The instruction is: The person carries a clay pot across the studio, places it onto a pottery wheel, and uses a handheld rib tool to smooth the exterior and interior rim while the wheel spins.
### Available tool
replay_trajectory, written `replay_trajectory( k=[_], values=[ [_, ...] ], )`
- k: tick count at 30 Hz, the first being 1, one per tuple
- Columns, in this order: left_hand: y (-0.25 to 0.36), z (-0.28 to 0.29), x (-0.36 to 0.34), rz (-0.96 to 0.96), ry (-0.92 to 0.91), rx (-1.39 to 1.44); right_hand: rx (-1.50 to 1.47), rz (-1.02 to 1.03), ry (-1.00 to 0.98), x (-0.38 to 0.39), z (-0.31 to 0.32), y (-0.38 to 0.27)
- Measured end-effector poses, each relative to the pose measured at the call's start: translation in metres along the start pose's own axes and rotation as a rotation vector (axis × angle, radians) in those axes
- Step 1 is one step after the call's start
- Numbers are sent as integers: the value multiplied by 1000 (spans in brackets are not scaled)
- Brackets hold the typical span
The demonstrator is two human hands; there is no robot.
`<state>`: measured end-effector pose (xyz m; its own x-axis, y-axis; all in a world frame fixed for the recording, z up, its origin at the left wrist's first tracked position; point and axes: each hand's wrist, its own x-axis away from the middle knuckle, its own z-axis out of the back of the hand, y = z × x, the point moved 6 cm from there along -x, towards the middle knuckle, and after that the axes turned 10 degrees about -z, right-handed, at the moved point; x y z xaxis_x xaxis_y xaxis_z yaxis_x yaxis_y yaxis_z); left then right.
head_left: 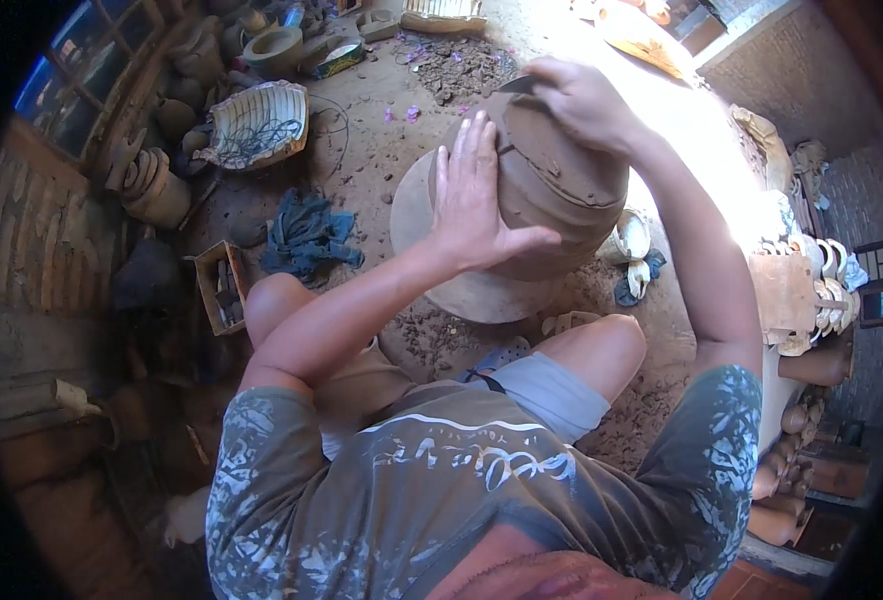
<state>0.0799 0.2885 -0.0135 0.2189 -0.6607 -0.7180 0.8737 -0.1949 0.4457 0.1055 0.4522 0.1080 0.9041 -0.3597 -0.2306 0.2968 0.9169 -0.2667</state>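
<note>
A large brown clay pot [576,205] stands in front of me on a round, pale turntable [486,300]. My left hand [476,205] lies against the pot's near left side, its fingers stretched out and the thumb spread wide. At the pot's far upper edge my right hand [579,102] is closed round a dark, flat scraper-like piece [517,86], only part of which shows. Dark grooves and a rough line of clay run over the pot's surface below that hand.
Clay crumbs [456,70] litter the ground beyond the pot. To the left are a blue cloth [309,235], a wooden box [219,290] and a ribbed tray [256,125] with wire. Pots [158,190] line the left wall; more clay pieces [791,290] are stacked at right.
</note>
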Motion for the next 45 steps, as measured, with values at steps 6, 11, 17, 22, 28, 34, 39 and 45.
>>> replay_trajectory(
  k=[6, 11, 17, 22, 28, 34, 39, 45],
  values=[
    [-35, 1, -11, -138, -23, 132, -138, 115, -207, 36, 0, -42],
    [-49, 6, -24, -189, -106, 143, -84, 70, -415, 72, 21, -45],
    [-12, 8, -9, -87, -29, -26, -102, -56, -67, 25, 28, -2],
    [-15, 2, -10, -75, 24, 10, -40, 48, -129, 0, -1, -25],
    [-40, 2, -19, -174, -83, 97, -95, 115, -377, 67, 11, -47],
    [-42, 4, -20, -161, -91, 43, -117, -116, -278, 64, 37, -19],
    [-2, -3, -6, -36, -60, -17, -11, -169, 121, 4, 9, 50],
    [-26, -5, -16, -100, -91, 115, -145, -42, -184, 49, 4, -7]
  ],
)
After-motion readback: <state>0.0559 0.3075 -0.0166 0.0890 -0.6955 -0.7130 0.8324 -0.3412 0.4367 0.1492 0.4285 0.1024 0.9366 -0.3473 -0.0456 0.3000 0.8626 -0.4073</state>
